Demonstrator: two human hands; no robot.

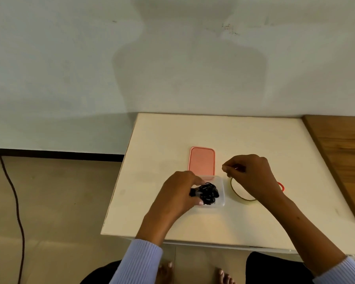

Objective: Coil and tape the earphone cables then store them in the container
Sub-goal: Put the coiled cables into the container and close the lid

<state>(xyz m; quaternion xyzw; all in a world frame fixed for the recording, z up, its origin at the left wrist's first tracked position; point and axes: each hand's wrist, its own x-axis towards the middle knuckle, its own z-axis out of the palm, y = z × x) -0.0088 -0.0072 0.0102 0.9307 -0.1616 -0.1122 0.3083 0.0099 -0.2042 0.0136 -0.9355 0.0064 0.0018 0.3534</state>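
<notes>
— What's on the table (172, 140)?

— One clear container (220, 198), one pink lid (201, 160) behind it, one tape roll (237, 193) toward the right edge, partly hidden.

— And the hands?

— Left hand (179, 193) grips a black cable bundle (208, 193) over the container. Right hand (249, 173) hovers, fingers (226, 168) pinched on something too small to identify.

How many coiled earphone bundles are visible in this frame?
1. The black earphone coil is held by the left hand over the clear container. Others may be hidden beneath it.
</notes>
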